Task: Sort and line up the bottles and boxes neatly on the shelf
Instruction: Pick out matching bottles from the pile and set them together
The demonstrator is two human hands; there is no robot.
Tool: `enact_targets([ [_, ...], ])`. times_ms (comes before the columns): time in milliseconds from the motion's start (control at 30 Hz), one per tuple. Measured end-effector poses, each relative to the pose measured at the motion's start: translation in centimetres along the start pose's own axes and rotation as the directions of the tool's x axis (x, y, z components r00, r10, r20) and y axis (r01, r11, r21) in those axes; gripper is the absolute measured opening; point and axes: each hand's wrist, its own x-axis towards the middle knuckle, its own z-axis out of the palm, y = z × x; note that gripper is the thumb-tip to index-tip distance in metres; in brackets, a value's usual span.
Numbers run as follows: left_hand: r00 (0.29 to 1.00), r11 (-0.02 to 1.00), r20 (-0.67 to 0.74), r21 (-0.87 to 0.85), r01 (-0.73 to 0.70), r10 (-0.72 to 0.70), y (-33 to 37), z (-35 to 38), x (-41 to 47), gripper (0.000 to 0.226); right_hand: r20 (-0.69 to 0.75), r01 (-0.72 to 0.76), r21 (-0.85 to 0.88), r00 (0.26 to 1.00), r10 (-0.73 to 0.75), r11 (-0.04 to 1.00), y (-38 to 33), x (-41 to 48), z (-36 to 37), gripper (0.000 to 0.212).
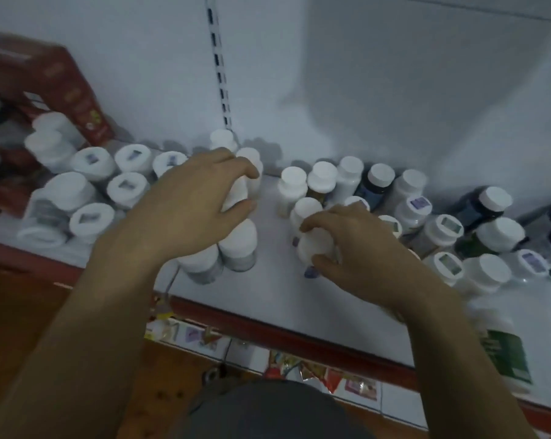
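**Shelf** (268, 280): white, flat, with a red front edge (299, 337). A bare strip runs near to far through the middle, between the two hands.

**Back panel** (363, 90): plain white, with a slotted metal upright (218, 68) running down to the shelf. Soft shadows of the bottles fall on it.

**Left hand** (188, 198): centre of the shelf, fingers and thumb curled round a white bottle (236, 193) and gripping it. Two more white-capped bottles (239, 245) stand just near of it, by the front edge.

**Right hand** (356, 245): right of the bare strip, thumb and fingers closed round the cap of a purple-labelled bottle (315, 245).

**Left group** (92, 163): white bottles, several with small stickers on the caps, standing loosely together. One wide jar is at the near left.

**Right group** (442, 229): white-capped bottles crowded from the back panel to the front. Dark-bodied bottles (483, 204) are mixed in.

**Red boxes** (68, 90): far left, leaning against the back panel and blurred.

**Green-labelled bottle** (502, 353): near right, at the shelf's front edge. Whether it stands or lies cannot be told.

**Lower shelf**: coloured packets (299, 369) lie beneath the red edge.

**Floor** (78, 327): brown and wood-toned, lower left.
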Motion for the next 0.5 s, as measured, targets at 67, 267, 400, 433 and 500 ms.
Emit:
enact_targets([
  [67,0.997,0.996,-0.022,0.047,0.08,-0.079,-1.3,-0.5,-1.8,0.043,-0.008,0.051,0.033,0.999,-0.051,0.998,0.0,0.8,-0.4,0.045],
  [267,0.959,0.956,-0.077,0.085,0.28,-0.273,-4.9,-3.3,-5.3,0.055,-0.114,0.181,0.082,0.979,-0.171,0.98,-3.9,5.2,-2.1,0.032],
  [400,0.938,0.939,-0.126,0.088,0.334,-0.322,-8.2,-5.0,-6.9,0.053,-0.12,0.243,0.095,0.966,-0.231,0.965,-9.4,8.6,-1.6,0.034],
  [433,0.936,0.936,-0.132,0.088,0.34,-0.327,-9.5,-5.3,-7.4,0.051,-0.127,0.257,0.092,0.961,-0.245,0.962,-11.0,9.6,-1.3,0.033],
  [500,0.933,0.934,-0.134,0.082,0.347,-0.335,-12.2,-6.2,-8.5,0.048,-0.15,0.297,0.098,0.948,-0.281,0.95,-14.2,11.5,-0.4,0.029],
])
